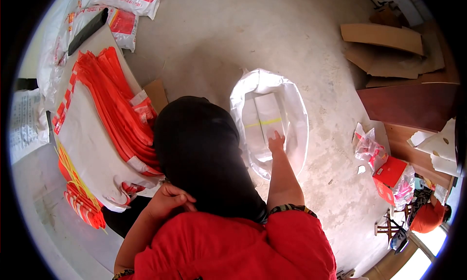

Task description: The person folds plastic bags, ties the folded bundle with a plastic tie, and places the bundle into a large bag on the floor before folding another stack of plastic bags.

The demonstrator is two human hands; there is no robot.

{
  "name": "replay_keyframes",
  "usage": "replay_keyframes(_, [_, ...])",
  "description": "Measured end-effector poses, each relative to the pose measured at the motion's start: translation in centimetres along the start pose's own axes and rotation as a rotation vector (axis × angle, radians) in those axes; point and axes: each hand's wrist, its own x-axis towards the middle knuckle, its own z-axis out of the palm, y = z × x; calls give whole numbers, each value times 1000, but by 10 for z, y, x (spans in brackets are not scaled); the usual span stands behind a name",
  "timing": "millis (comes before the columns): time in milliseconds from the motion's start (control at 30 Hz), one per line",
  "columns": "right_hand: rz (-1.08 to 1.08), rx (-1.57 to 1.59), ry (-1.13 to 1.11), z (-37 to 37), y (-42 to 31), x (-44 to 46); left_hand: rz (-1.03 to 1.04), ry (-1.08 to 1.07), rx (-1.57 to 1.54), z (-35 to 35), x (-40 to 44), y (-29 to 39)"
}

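Observation:
A white woven sack (304, 122) stands on the floor with its mouth held wide. Inside it lie two white stacks or blocks (262, 107) side by side, crossed by a thin yellow band (270, 121). My right hand (276, 143) reaches into the sack, fingers partly stretched out at the near end of the right stack, just below the band. Nothing shows in its grasp. By my black-clad thigh (199, 144), my left hand (171, 199) rests with its fingers curled in. No object is visible in it.
Left of me, orange-red folded bags (116, 109) lie on a pale surface, with yellow strings (73, 170) at its edge. Filled printed sacks (121, 27) are behind. On the right are cardboard (384, 39), a red box (390, 172) and another person in orange (428, 216).

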Motion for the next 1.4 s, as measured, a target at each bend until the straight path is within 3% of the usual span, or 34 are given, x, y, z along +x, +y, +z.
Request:
replay_keyframes(133, [-75,177,-53,13,25,12,4,-17,7,-1,1,0])
replay_keyframes(333, [88,332,86,18,28,23,9,-59,-29,-3,0,0])
replay_keyframes(367, [85,330,122,13,16,18,20,-52,-22,-2,0,0])
replay_keyframes(467, [-203,107,303,-3,-35,-10,50,-44,-2,-1,2,-2])
replay_keyframes(567, [-199,317,257,-45,-122,-55,77,-54,11,-4,4,-8])
replay_keyframes(700, [-402,496,211,-72,-196,-72,112,-46,7,0,3,-9])
replay_keyframes(900, [-622,868,-62,-102,-332,-141,152,-57,20,-2,2,-19])
replay_keyframes(967, [-604,710,-576,-110,-366,-188,171,-65,22,-4,2,-23])
replay_keyframes(1000, [-343,729,-789,-116,-371,-193,182,-75,14,-5,0,-26])
replay_keyframes(1033, [-496,716,-794,-110,-363,-180,198,-77,4,-6,-2,-28])
replay_keyframes(1100, [-803,689,-834,-86,-332,-141,170,-25,155,-13,-9,-27])
replay_keyframes(1167, [-749,687,-817,-92,-319,-133,146,64,315,-35,-12,-40])
replay_keyframes(1233, [-676,725,-786,-99,-307,-136,272,152,347,-77,-3,-86])
replay_keyframes(1300, [-616,798,-761,-105,-300,-142,356,436,844,-137,14,-156])
replay_keyframes(1367, [-560,905,-736,-111,-290,-150,-86,238,1724,-223,66,-257])
replay_keyframes(1400, [-550,947,-743,-115,-287,-155,9,313,1643,-225,62,-258])
